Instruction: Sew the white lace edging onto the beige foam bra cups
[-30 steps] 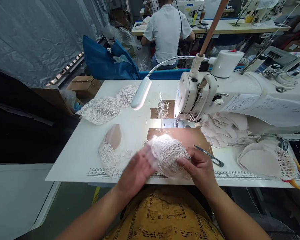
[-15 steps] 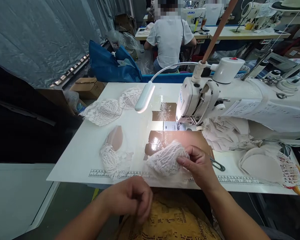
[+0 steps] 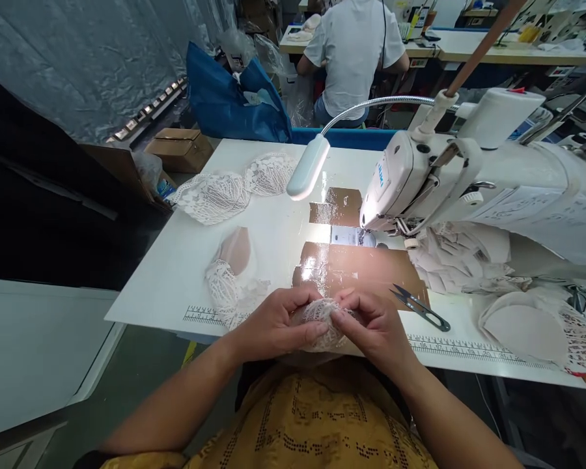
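Both of my hands hold one white lace cup piece (image 3: 323, 319) at the near edge of the white sewing table (image 3: 176, 273). My left hand (image 3: 273, 322) grips its left side with curled fingers. My right hand (image 3: 374, 326) pinches its right side. The piece is bunched between them, mostly hidden by my fingers. A beige cup with lace trim (image 3: 232, 270) lies just left of my left hand. Thread snips (image 3: 420, 307) rest on the brown plate right of my right hand.
A white sewing machine (image 3: 469, 182) with a gooseneck lamp (image 3: 308, 168) fills the right side. Lace pieces (image 3: 224, 192) lie at the far left, stacked cups (image 3: 522, 319) at the right. A person in a white shirt (image 3: 356, 52) sits beyond, beside a blue bag (image 3: 224, 104).
My left hand came up from my lap and took hold of the lace piece again. Both hands drew the piece closer to the table's near edge.
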### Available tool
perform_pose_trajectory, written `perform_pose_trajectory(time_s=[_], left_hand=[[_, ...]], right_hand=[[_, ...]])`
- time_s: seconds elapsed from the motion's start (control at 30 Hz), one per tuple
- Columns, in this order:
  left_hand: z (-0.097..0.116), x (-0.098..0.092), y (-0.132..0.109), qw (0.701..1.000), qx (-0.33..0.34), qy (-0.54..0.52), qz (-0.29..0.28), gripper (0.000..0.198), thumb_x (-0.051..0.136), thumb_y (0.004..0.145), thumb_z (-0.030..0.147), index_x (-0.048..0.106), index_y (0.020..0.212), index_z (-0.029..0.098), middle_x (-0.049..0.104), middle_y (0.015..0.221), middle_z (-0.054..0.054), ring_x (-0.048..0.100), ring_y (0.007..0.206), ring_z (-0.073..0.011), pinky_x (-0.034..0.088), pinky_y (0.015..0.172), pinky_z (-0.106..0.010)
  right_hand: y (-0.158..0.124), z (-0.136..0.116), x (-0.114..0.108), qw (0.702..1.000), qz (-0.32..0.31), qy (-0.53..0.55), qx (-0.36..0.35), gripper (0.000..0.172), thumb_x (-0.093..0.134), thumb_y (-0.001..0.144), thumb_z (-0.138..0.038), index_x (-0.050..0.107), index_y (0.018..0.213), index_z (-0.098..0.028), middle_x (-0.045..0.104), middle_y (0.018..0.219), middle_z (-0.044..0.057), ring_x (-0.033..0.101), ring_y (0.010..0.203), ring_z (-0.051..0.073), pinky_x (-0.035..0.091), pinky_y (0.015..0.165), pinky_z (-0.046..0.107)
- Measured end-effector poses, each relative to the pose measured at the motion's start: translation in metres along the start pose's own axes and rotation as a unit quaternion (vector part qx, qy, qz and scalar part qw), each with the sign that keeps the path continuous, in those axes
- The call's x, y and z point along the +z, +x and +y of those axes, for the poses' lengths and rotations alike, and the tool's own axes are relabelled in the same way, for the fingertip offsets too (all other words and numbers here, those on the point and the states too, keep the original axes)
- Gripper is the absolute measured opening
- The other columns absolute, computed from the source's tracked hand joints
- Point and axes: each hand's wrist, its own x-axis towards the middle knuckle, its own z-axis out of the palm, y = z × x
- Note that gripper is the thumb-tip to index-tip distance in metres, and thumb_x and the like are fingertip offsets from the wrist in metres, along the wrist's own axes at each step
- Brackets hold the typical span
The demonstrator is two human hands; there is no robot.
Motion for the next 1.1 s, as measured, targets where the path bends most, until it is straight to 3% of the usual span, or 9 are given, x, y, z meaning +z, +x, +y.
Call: perform_pose_trajectory(time_s=[0.27, 0.4, 0.47, 0.57, 0.67, 0.87, 1.0, 1.1], left_hand=[[0.009, -0.001, 0.006, 0.992, 0.037, 0.111, 0.053, 0.017, 0.060, 0.089, 0.030, 0.067, 0.092, 0.015, 0.064, 0.081, -0.002, 0.057, 0.073, -0.0131, 0.045, 0.066, -0.023], [0.006, 0.000, 0.012, 0.993, 0.043, 0.094, 0.051, 0.019, 0.057, 0.090, 0.030, 0.068, 0.089, 0.014, 0.063, 0.077, -0.002, 0.057, 0.069, -0.0124, 0.044, 0.062, -0.022], [0.005, 0.001, 0.015, 0.994, 0.041, 0.082, 0.051, 0.020, 0.057, 0.090, 0.029, 0.068, 0.087, 0.013, 0.062, 0.075, -0.002, 0.056, 0.067, -0.0120, 0.043, 0.059, -0.022], [0.004, 0.002, 0.019, 0.995, 0.037, 0.083, 0.051, 0.020, 0.057, 0.089, 0.029, 0.069, 0.087, 0.012, 0.062, 0.075, -0.003, 0.056, 0.067, -0.0123, 0.043, 0.060, -0.022], [0.006, 0.003, 0.023, 0.996, 0.025, 0.078, 0.030, 0.021, 0.058, 0.088, 0.030, 0.068, 0.086, 0.012, 0.061, 0.075, -0.003, 0.055, 0.068, -0.0126, 0.043, 0.061, -0.022], [0.010, 0.002, 0.031, 0.999, -0.007, -0.020, -0.027, 0.021, 0.066, 0.082, 0.032, 0.067, 0.084, 0.011, 0.059, 0.079, -0.002, 0.053, 0.071, -0.0119, 0.043, 0.063, -0.022], [0.001, 0.011, 0.038, 0.987, -0.062, -0.150, 0.009, 0.027, 0.070, 0.077, 0.036, 0.061, 0.071, 0.012, 0.054, 0.064, 0.001, 0.049, 0.058, -0.0090, 0.041, 0.054, -0.020], [-0.002, 0.005, 0.039, 0.965, -0.105, -0.230, 0.065, 0.033, 0.069, 0.075, 0.043, 0.055, 0.072, 0.014, 0.055, 0.061, 0.000, 0.052, 0.053, -0.0108, 0.045, 0.050, -0.022]], right_hand=[[0.002, 0.002, 0.004, 1.000, 0.017, -0.022, 0.000, 0.014, 0.064, 0.082, -0.021, 0.060, 0.069, -0.019, 0.068, 0.074, 0.000, 0.060, 0.066, 0.011, 0.046, 0.060, 0.021], [0.002, 0.007, -0.003, 0.999, 0.009, -0.028, 0.032, 0.015, 0.065, 0.083, -0.026, 0.062, 0.070, -0.019, 0.066, 0.070, 0.000, 0.058, 0.062, 0.011, 0.045, 0.057, 0.022], [0.003, 0.008, -0.009, 0.999, 0.001, -0.013, 0.042, 0.011, 0.067, 0.082, -0.029, 0.064, 0.080, -0.019, 0.065, 0.072, 0.000, 0.057, 0.063, 0.011, 0.044, 0.057, 0.022], [0.006, 0.006, -0.016, 0.999, -0.024, -0.007, 0.039, 0.017, 0.068, 0.082, -0.031, 0.065, 0.094, -0.020, 0.065, 0.078, 0.000, 0.056, 0.067, 0.012, 0.044, 0.060, 0.023], [0.008, 0.001, -0.020, 0.996, -0.056, -0.050, 0.045, 0.014, 0.063, 0.085, -0.031, 0.065, 0.081, -0.018, 0.061, 0.068, -0.002, 0.049, 0.060, 0.010, 0.039, 0.055, 0.022], [0.009, 0.000, -0.025, 0.995, -0.067, -0.004, 0.073, 0.019, 0.062, 0.085, -0.032, 0.061, 0.073, -0.017, 0.054, 0.061, -0.003, 0.043, 0.055, 0.009, 0.035, 0.051, 0.021], [0.013, 0.004, -0.026, 0.989, -0.068, 0.052, 0.120, 0.025, 0.064, 0.083, -0.040, 0.061, 0.073, -0.017, 0.054, 0.061, -0.003, 0.045, 0.055, 0.009, 0.037, 0.051, 0.021], [0.015, 0.008, -0.034, 0.988, -0.036, 0.067, 0.132, 0.024, 0.066, 0.081, -0.042, 0.064, 0.080, -0.018, 0.062, 0.073, 0.000, 0.055, 0.064, 0.011, 0.045, 0.059, 0.023]])
